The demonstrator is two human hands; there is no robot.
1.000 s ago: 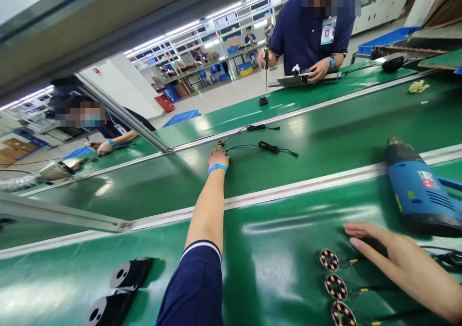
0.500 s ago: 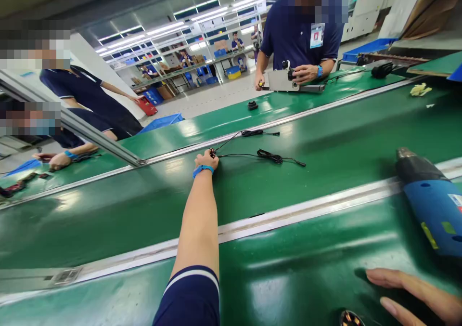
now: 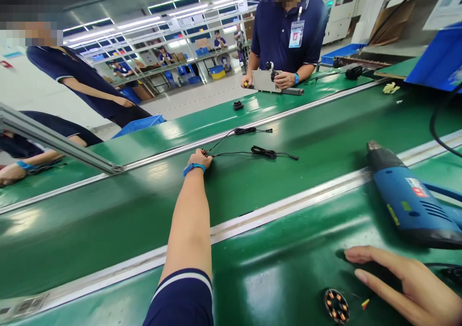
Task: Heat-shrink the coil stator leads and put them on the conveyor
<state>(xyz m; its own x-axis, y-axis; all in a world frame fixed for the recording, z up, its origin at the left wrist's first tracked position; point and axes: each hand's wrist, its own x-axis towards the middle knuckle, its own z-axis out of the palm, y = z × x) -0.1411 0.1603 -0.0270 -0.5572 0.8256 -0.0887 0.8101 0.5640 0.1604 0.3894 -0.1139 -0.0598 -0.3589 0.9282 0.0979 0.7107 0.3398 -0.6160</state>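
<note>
Head view: the long green belt [image 3: 288, 181] runs aslant across the middle, from 8 o'clock up to 2, edged by pale metal rails. Beyond it, at 1 o'clock, stands a person [image 3: 285, 32] in a navy shirt, both hands on a flat grey plate [image 3: 264, 80]. A blue heat gun [image 3: 411, 198] lies at 3 o'clock, nozzle towards 10, partly across the near rail. At 4 o'clock the right hand [image 3: 404, 278] is released, fingers extended and thumb apart; whether it touches the green surface, I cannot tell. The left hand [image 3: 197, 160], just off centre towards 9 o'clock, is curled in a grasp round a small wired coil [image 3: 204, 152], mostly hidden by the fingers, over the belt. Near the right hand's thumb, at 5 o'clock, lies a coil ring [image 3: 336, 298] with copper windings. Smaller are two black cord bundles, the upper one [image 3: 245, 130] at 2 o'clock from the left hand, the lower one [image 3: 265, 152] at 3.
</note>
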